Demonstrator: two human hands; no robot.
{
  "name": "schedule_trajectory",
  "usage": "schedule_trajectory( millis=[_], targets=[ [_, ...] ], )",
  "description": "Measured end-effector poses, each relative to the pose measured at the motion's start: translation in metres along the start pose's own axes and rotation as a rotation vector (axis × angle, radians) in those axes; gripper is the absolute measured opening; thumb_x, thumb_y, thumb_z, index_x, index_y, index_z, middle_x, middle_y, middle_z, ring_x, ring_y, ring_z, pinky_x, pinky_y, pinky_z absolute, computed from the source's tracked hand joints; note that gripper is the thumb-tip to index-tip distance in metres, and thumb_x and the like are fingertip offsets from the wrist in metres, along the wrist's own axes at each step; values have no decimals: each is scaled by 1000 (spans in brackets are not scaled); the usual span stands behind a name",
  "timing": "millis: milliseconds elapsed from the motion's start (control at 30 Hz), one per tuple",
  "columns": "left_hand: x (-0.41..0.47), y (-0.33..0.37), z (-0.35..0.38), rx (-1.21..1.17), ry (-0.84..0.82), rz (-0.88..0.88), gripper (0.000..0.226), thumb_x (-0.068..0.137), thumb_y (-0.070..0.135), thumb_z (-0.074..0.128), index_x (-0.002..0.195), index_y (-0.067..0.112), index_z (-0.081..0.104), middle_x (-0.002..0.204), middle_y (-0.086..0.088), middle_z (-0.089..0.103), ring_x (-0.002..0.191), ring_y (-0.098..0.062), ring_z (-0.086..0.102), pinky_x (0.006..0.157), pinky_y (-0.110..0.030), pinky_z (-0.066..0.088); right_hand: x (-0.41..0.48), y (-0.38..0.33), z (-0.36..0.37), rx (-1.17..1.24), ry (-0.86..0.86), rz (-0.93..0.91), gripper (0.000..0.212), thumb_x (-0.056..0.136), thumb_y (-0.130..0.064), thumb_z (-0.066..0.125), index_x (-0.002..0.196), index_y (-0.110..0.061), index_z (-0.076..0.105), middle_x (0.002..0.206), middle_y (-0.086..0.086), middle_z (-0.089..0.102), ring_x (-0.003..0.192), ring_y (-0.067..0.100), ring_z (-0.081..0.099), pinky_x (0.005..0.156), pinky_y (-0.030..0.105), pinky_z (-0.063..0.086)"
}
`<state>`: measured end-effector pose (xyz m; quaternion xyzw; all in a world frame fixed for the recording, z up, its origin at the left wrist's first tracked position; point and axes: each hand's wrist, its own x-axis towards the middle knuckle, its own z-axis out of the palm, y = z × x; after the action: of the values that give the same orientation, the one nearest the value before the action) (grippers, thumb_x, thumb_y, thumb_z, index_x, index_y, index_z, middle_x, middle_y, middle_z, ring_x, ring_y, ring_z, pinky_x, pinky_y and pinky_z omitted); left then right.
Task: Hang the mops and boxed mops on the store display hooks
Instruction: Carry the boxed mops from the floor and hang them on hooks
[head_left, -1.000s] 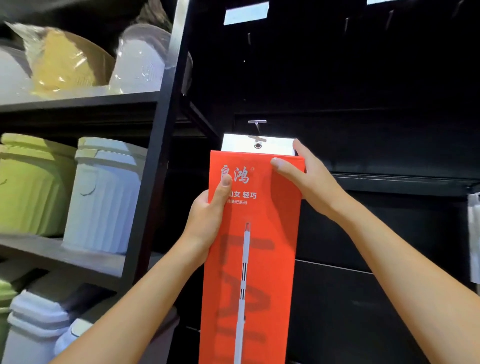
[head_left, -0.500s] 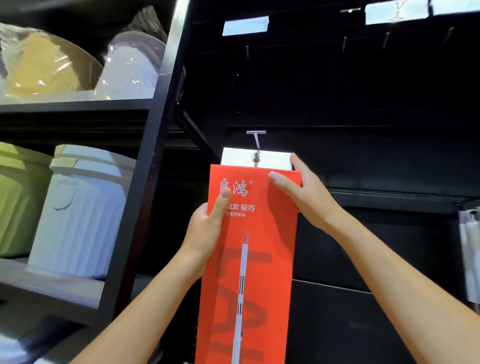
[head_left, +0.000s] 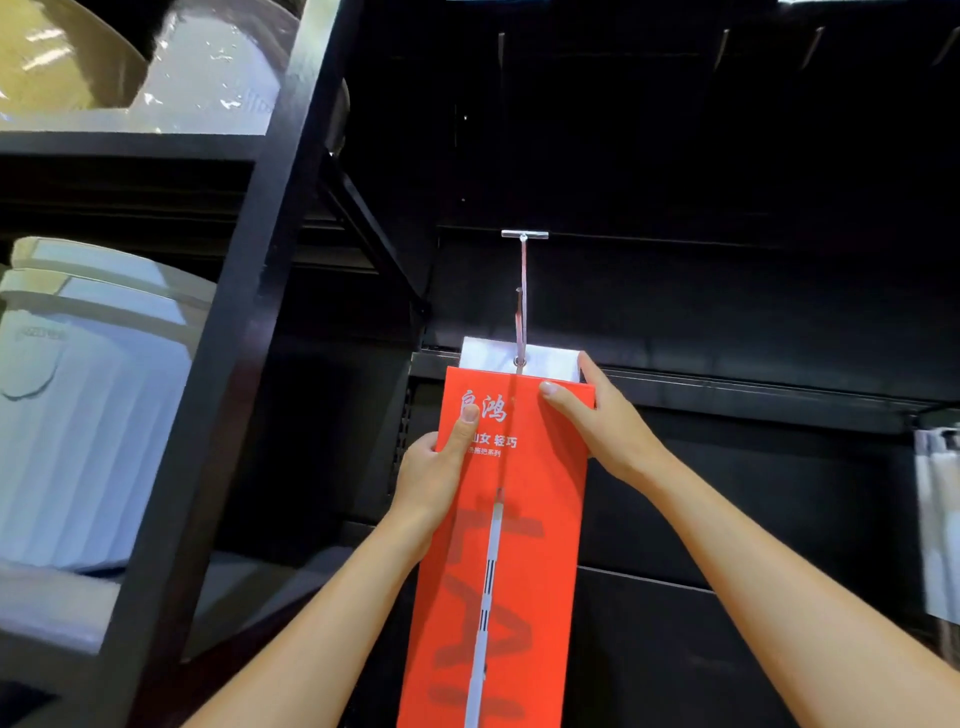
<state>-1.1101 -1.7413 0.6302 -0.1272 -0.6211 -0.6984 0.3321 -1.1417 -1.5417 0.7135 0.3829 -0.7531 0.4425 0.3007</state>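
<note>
We hold the box (head_left: 511, 561) up at the hook (head_left: 523, 280).
Our left hand (head_left: 434, 470) grips its left edge, thumb on the red front; our right hand (head_left: 597, 431) pinches the top right corner. The hook's rod meets the eyelet (head_left: 519, 361) in the white tab (head_left: 550, 356), before a dark panel (head_left: 727, 312).

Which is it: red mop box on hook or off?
On: the display hook runs through the eyelet in the white tab of the red box. Left hand and right hand grip it.
</note>
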Motion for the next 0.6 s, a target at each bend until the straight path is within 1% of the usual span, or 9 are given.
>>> schedule_trajectory(
  millis=[67,133,233,300,333,367,433,500,600],
  targets=[
    [13,-9,3,9,-12,-23,94,64,95,61,105,12,77,94,-3,82,88,-23,80,95,-50,62,8,15,2,-55,23,3,47,85,-75,62,120,-45,57,118,-3,72,105,18,73,90,53,61],
    [24,-17,5,20,-33,-48,95,62,98,60,105,15,77,95,-2,83,89,-23,80,95,-50,61,16,26,4,-78,26,47,52,80,-82,61,117,-45,56,124,4,67,107,21,72,88,51,62],
    [36,-27,7,17,-27,-69,93,62,98,60,105,17,78,95,-2,83,89,-22,80,95,-50,61,25,33,7,-101,45,77,48,80,-81,61,106,-40,57,125,10,64,103,22,72,72,36,62],
    [39,-30,8,17,-25,-73,94,61,99,60,106,19,77,97,-1,82,90,-21,80,94,-49,62,30,37,7,-116,58,91,51,79,-81,61,106,-38,56,126,10,64,103,23,72,63,31,60],
    [39,-30,8,21,-29,-72,93,61,100,59,108,21,76,98,0,82,90,-20,80,93,-48,62,31,37,6,-131,61,106,57,77,-84,60,110,-38,56,127,10,63,105,24,71,61,31,60],
    [40,-32,9,26,-26,-65,91,62,100,58,110,24,73,100,1,81,90,-19,79,93,-47,62,32,38,5,-147,62,129,70,74,-87,60,121,-35,56,129,9,62,107,25,70,60,34,62],
    [39,-31,10,38,12,-34,77,71,93,58,112,27,64,102,3,78,91,-16,77,91,-44,61,34,38,5,-149,64,184,96,68,-92,61,141,-31,47,132,8,61,111,28,68,56,41,64],
    [38,-30,8,51,44,-19,73,75,91,56,111,28,60,106,3,75,93,-15,75,90,-42,60,33,35,5,-130,65,197,97,69,-89,63,144,-29,45,131,9,60,110,29,68,51,42,63],
    [39,-28,4,113,58,-16,91,60,104,51,113,30,63,119,3,68,102,-17,71,95,-47,59,29,28,7,-115,65,203,84,72,-85,63,135,-31,50,127,13,59,104,28,70,50,42,63]
  ],
)
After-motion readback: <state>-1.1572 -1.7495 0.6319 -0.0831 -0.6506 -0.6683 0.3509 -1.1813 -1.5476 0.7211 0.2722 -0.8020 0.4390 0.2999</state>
